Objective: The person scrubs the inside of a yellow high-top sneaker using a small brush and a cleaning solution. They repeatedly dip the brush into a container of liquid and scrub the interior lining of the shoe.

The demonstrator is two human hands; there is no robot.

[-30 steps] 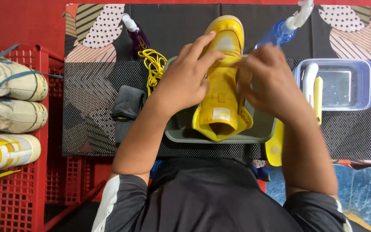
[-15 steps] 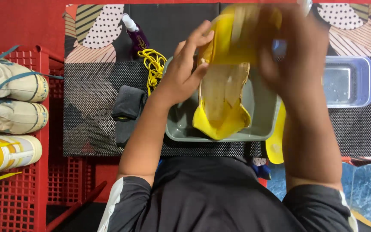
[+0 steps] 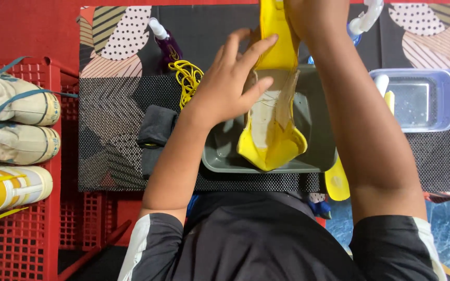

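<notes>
Setting: a red floor and a table under a patterned mat (image 3: 115,135) of black mesh with dotted and striped shapes; the view looks straight down past the person's dark shirt.
Left hand: the left hand (image 3: 230,86) is spread against the left side of a yellow shoe (image 3: 273,104), thumb pressing into the pale inside of the opened upper, fingers lying across the yellow edge. It holds the shoe, fingers loosely wide rather than clenched.
Right hand: the right hand (image 3: 308,15) is at the far edge of the view and mostly cut off; it seems to grasp the shoe's far end, but how its fingers close cannot be told.
Shoe: held tilted above a grey tray (image 3: 319,151), near end dipping into the tray, far end raised toward the top edge.
Tray: it sits at the centre of the mat, just in front of the person.
Left of tray: a dark folded cloth (image 3: 154,132), a bundle of yellow laces (image 3: 187,78) and a small purple spray bottle (image 3: 165,44) farther off.
Right of tray: a yellow-handled brush (image 3: 337,179) beside the forearm, then a clear plastic tub (image 3: 417,99); a blue spray bottle (image 3: 360,23) shows at the far edge.
Far left: a red crate (image 3: 32,218) bearing two worn white shoes (image 3: 14,119) and a yellow-and-white shoe (image 3: 6,190).
</notes>
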